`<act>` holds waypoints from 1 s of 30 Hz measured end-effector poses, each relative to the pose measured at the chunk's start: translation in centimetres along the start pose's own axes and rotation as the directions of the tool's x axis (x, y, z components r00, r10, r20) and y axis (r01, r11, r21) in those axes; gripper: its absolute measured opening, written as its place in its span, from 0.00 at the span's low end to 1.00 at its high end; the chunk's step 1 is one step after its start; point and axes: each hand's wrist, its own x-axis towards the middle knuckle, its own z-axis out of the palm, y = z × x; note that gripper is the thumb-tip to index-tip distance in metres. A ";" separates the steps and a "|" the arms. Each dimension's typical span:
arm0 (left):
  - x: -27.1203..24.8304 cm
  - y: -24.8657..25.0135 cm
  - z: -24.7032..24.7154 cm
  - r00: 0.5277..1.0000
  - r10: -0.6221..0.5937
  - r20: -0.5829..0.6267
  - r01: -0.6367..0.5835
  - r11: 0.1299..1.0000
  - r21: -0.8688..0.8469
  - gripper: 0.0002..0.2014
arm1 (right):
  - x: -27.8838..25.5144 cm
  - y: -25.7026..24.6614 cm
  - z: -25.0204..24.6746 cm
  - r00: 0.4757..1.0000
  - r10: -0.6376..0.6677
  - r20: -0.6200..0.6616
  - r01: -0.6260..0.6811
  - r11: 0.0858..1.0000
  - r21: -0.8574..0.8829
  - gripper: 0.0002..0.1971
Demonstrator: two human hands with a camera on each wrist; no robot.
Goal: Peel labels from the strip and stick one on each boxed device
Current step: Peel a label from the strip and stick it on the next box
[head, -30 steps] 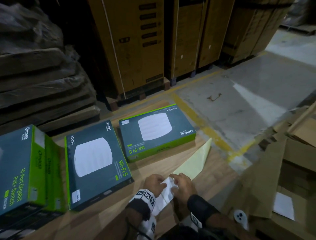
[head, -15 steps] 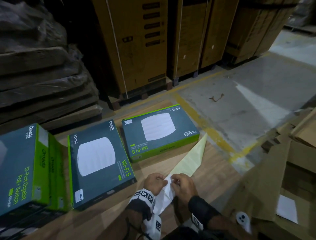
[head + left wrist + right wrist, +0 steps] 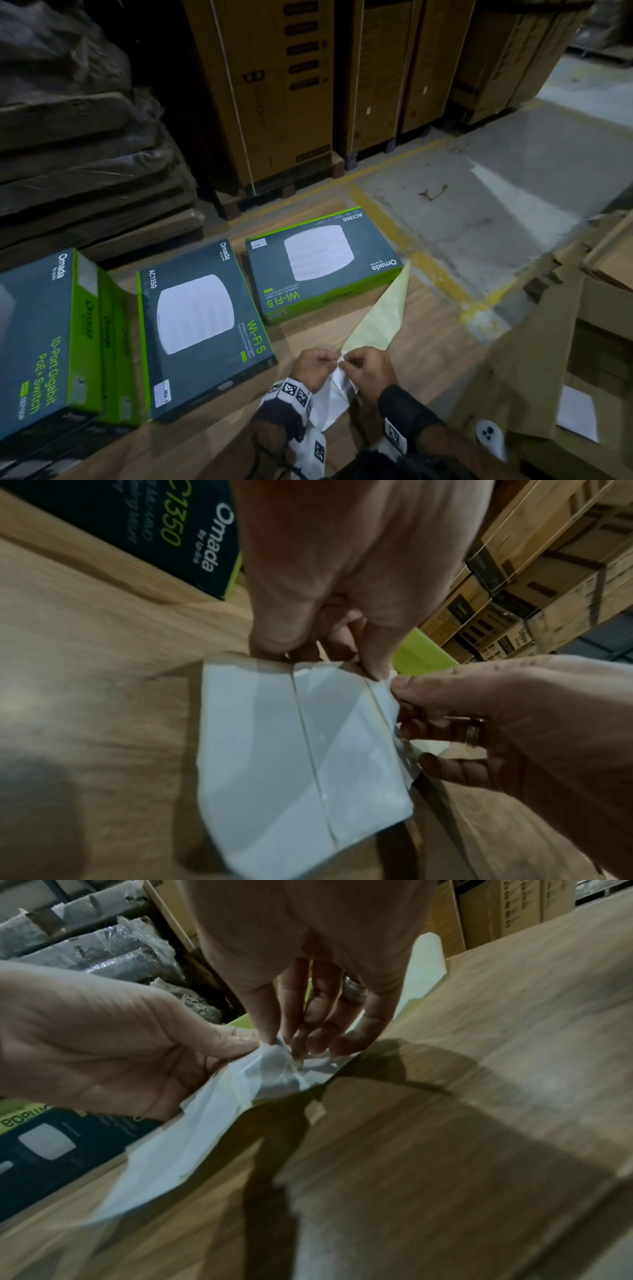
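Both hands hold the label strip (image 3: 334,397) (image 3: 301,753) (image 3: 192,1139) low over the wooden table. My left hand (image 3: 313,368) (image 3: 329,631) pinches its upper edge. My right hand (image 3: 368,370) (image 3: 308,1031) pinches the strip's corner beside the left fingers. The yellowish bare backing (image 3: 380,318) trails away toward the far Wi-Fi box (image 3: 322,260), which carries a small white label (image 3: 258,244) at its far left corner. The nearer Wi-Fi box (image 3: 202,325) shows a label (image 3: 163,394) at its near corner. A switch box (image 3: 37,339) lies at the left.
The wooden table (image 3: 421,318) ends at the right over a concrete floor with a yellow line (image 3: 428,260). Flattened cardboard (image 3: 534,359) lies at the right. Tall cartons on pallets (image 3: 274,89) stand behind, wrapped stacks (image 3: 75,164) at the left.
The hands have stayed close together on the strip, working at its edge. The backing tail has swung a little toward the far box. The boxes have not moved.
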 end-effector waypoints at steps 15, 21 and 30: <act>-0.1 0.1 0.0 0.992 0.020 -0.122 0.000 0.987 0.160 0.06 | 0.7 0.4 0.8 0.993 0.118 0.004 -0.117 0.976 0.182 0.15; -0.3 0.4 0.0 0.984 0.022 -0.176 0.017 0.977 0.214 0.06 | 1.0 1.0 1.2 0.983 0.179 -0.032 -0.162 0.943 0.291 0.10; -0.7 0.4 -0.4 0.974 0.009 -0.225 0.053 0.961 0.270 0.08 | 0.8 0.9 1.5 0.959 0.281 -0.031 -0.236 0.859 0.455 0.14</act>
